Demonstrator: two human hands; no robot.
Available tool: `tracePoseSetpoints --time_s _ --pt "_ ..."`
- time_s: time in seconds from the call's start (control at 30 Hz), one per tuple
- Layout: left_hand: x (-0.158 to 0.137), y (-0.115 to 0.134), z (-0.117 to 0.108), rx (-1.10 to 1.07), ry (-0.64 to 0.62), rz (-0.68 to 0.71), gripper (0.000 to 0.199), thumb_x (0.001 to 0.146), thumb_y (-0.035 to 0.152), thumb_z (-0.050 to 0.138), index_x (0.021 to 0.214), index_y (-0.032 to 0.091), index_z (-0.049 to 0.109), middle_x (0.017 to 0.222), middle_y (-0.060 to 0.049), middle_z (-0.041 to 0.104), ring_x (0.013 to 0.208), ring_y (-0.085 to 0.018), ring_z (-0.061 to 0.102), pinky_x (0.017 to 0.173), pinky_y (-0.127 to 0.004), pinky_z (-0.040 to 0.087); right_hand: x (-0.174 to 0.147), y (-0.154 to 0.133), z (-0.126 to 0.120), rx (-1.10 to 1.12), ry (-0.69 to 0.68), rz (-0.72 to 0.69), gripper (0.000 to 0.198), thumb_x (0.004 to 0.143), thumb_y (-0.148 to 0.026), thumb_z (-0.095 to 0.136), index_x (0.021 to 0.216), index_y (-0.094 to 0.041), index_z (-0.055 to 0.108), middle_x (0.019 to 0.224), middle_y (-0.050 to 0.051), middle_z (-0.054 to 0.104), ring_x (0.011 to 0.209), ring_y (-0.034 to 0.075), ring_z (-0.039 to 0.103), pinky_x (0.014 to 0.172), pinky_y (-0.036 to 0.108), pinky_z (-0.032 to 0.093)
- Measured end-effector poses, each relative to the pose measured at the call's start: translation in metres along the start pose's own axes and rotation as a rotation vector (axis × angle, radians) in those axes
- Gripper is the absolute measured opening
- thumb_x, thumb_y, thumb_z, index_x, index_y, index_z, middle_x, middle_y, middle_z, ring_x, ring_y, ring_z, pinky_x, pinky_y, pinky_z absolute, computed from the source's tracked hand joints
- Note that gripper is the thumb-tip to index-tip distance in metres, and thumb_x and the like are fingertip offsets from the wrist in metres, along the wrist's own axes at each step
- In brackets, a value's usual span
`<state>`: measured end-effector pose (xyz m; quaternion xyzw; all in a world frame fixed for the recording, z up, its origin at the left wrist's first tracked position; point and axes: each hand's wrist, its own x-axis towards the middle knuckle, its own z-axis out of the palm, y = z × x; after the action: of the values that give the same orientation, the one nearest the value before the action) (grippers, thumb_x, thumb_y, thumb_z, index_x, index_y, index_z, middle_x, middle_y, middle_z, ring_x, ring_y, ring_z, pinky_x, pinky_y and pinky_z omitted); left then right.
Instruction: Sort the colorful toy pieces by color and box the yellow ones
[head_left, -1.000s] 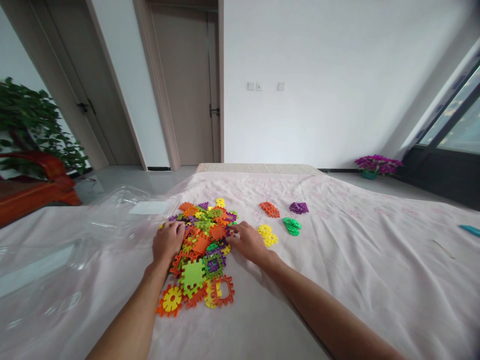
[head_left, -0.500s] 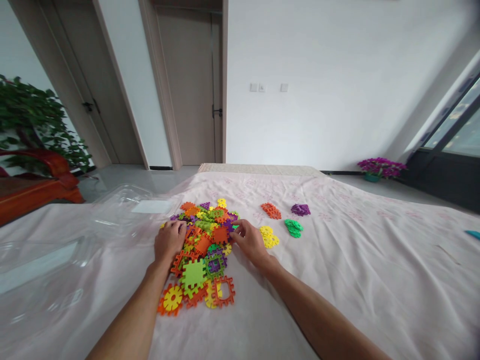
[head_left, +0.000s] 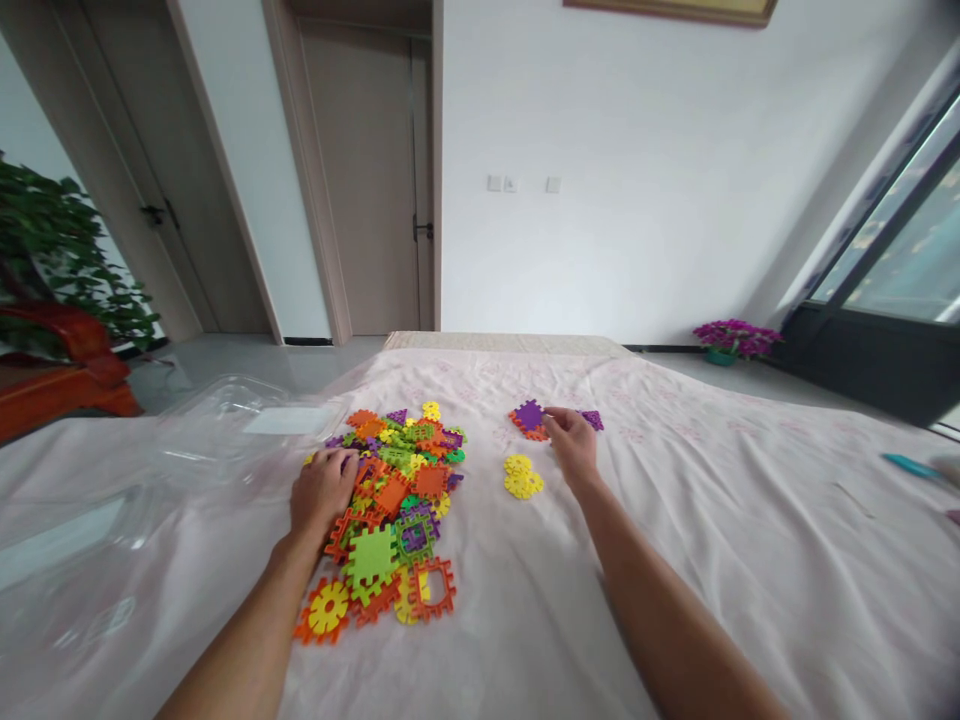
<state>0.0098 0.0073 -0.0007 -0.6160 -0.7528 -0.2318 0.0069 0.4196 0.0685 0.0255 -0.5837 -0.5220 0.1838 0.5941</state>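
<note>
My right hand [head_left: 574, 445] pinches a purple square puzzle piece [head_left: 529, 415] with notched edges, over the stack of orange pieces [head_left: 536, 434]. Part of a purple stack [head_left: 593, 419] shows just behind that hand. Yellow flower-shaped pieces [head_left: 523, 478] lie nearer to me. On the left, my left hand [head_left: 324, 487] rests against the mixed pile of colourful interlocking pieces [head_left: 373, 555], its fingers curled in at the pile's edge. A bit of purple shows by its fingertips, but whether they grip it is hidden.
Two clear plastic trays [head_left: 236, 425] with white labels lie at the left on the pink cloth [head_left: 675, 520]. At the far right is a blue object [head_left: 911, 466]; a thin stick [head_left: 855, 500] lies nearer. A wooden chair [head_left: 82, 355] stands beyond the left edge.
My right hand has moved right from the pile to the orange stack, carrying the purple square piece. The green pieces are now hidden behind it. My left hand stays at the pile.
</note>
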Motion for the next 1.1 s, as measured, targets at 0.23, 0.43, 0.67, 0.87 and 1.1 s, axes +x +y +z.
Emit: tracePoseSetpoints --time_s 0.23,0.43,0.67,0.87,1.1 --pt "0.004 -0.008 0.008 0.010 0.008 0.009 0.047 0.097 0.046 0.031 0.117 0.027 0.068 0.126 -0.006 0.065 0.116 -0.022 0.059 0.099 -0.034 0.045 0.035 0.051 -0.067 0.136 0.356 0.270 0.035 0.064 -0.035 0.069 0.091 -0.012 0.071 0.067 0.004 0.069 0.062 0.018 0.067 0.050 0.025 0.054" --pt "0.005 -0.011 0.010 0.008 -0.001 0.023 0.048 0.096 0.047 0.031 0.118 0.027 0.068 0.127 -0.006 0.064 0.117 -0.022 0.058 0.100 -0.033 0.045 0.043 0.077 -0.078 0.232 0.485 0.352 0.029 0.063 -0.026 0.069 0.088 -0.012 0.068 0.061 0.002 0.066 0.057 0.018 0.067 0.056 0.029 0.060" --pt "0.005 -0.010 0.009 0.019 0.010 0.040 0.047 0.096 0.045 0.030 0.118 0.026 0.068 0.127 -0.006 0.064 0.117 -0.022 0.058 0.100 -0.032 0.045 0.056 0.093 -0.088 0.012 0.623 0.200 0.037 0.071 -0.035 0.063 0.099 -0.013 0.069 0.078 0.006 0.072 0.072 0.022 0.071 0.071 0.035 0.059" --pt "0.004 -0.007 0.007 0.019 0.016 0.027 0.047 0.096 0.046 0.031 0.118 0.027 0.068 0.126 -0.006 0.065 0.116 -0.021 0.059 0.099 -0.031 0.045 0.045 0.088 -0.082 -0.344 0.337 0.092 0.032 0.072 -0.031 0.060 0.095 -0.015 0.075 0.087 0.010 0.074 0.084 0.026 0.068 0.091 0.042 0.049" --pt "0.002 -0.004 0.003 0.006 -0.002 0.015 0.047 0.097 0.045 0.030 0.118 0.026 0.068 0.127 -0.007 0.063 0.117 -0.023 0.058 0.099 -0.035 0.046 0.036 0.080 -0.076 -0.360 0.375 -0.018 0.039 0.076 -0.030 0.054 0.104 -0.013 0.074 0.093 0.010 0.072 0.081 0.020 0.063 0.087 0.036 0.049"
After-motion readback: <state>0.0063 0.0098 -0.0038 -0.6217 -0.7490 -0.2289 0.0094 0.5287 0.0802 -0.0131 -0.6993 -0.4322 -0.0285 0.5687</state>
